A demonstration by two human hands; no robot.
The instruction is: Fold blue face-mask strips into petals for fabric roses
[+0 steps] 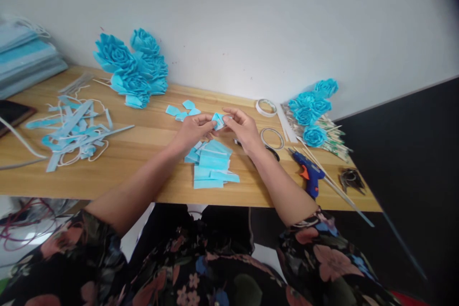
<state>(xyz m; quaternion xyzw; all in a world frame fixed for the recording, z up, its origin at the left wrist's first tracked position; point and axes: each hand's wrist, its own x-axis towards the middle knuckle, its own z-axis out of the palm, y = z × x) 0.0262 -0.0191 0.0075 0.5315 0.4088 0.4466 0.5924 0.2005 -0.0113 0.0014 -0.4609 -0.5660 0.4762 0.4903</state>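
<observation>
Both my hands meet over the middle of the wooden table (150, 186). My left hand (193, 131) and my right hand (243, 128) pinch the same small blue fabric piece (217, 120) between fingertips, holding it just above the table. Directly below them lies a stack of cut blue rectangles (212, 165). A few folded blue petals (182, 111) lie just beyond my left hand.
A bunch of blue fabric roses (131, 68) leans on the wall at the back left, more roses on sticks (311, 112) at the right. Tape rolls (266, 107), a blue glue gun (308, 174), a scrap pile with ear loops (75, 131) and stacked masks (25, 60) surround the work spot.
</observation>
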